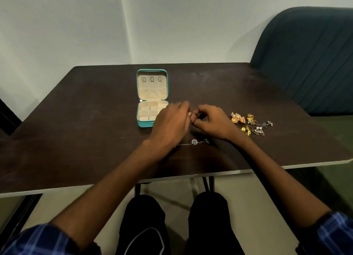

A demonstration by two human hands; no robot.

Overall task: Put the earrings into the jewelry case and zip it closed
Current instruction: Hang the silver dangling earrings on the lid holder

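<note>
- No words or labels can be read anywhere.
- The teal jewelry case [152,98] lies open on the dark brown table [76,121].
- The left hand [170,123] and right hand [214,121] meet with curled fingers, pinching something tiny; I cannot tell what.
- A silver chain earring [194,142] lies near the wrists.
- Gold and silver earrings [250,123] sit in a pile to the right.
- A dark green chair [309,59] stands by the white wall [76,25].

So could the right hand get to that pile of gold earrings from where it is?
Probably yes. The gold earrings lie just right of the right hand on bare table, nothing between, though its fingers seem busy pinching something small.
</note>
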